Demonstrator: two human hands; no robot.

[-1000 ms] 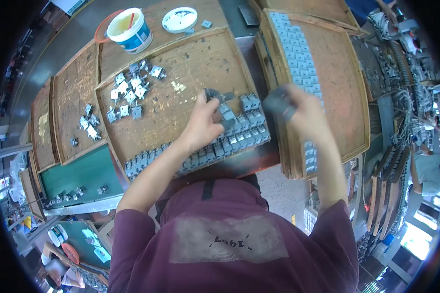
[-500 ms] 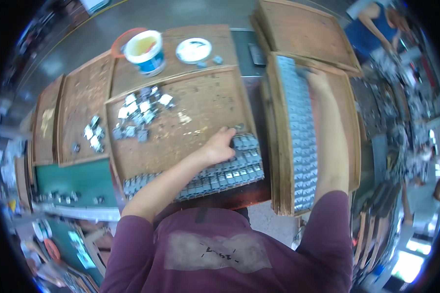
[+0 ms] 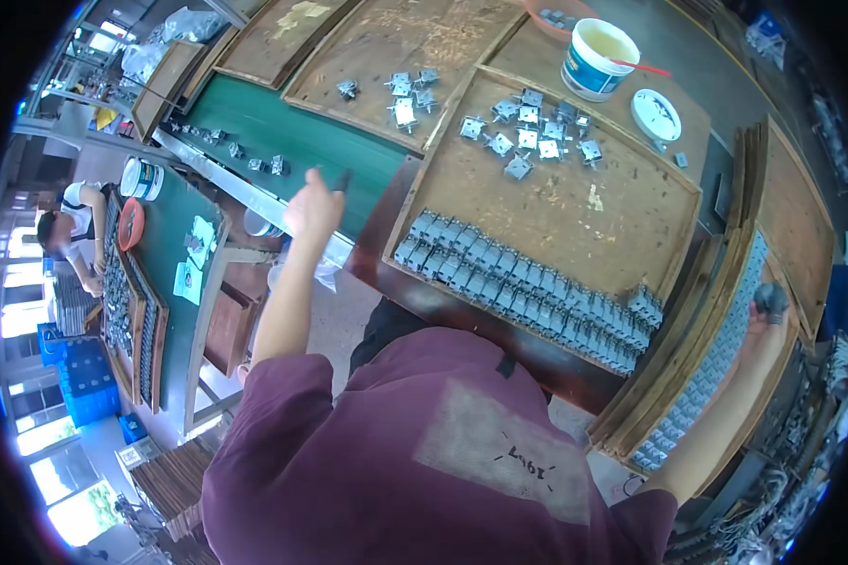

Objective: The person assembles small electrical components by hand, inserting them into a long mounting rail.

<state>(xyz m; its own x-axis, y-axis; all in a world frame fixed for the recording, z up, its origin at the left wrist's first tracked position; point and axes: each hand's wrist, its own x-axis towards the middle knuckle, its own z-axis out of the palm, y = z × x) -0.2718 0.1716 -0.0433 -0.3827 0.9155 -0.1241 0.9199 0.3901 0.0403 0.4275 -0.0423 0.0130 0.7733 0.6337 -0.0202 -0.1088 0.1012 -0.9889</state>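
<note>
My left hand [image 3: 313, 209] is over the near edge of the green conveyor belt [image 3: 349, 127]. Its fingers look apart, with a dark tip or cover on one, and nothing shows in its grasp. Small metal parts [image 3: 276, 166] lie on the belt beyond it. My right hand [image 3: 758, 325] is above the wooden tray at the right, beside rows of grey metal parts [image 3: 702, 381]. Its fingers are closed about a dark, rounded shape [image 3: 772, 299], too blurred to name. Between my arms, a wooden tray [image 3: 650, 188] holds packed rows of metal parts [image 3: 528, 287] and a loose heap [image 3: 530, 127].
A white-and-blue bucket [image 3: 589, 75] with a red stick stands behind the tray, near its round white lid [image 3: 656, 115]. More wooden trays [image 3: 349, 56] lie across the belt. At far left, a person [image 3: 80, 226] works at another green table [image 3: 184, 325].
The view has swung left. My left hand has gone from the packed rows in the middle tray to the belt. My right hand has drawn nearer along the right tray.
</note>
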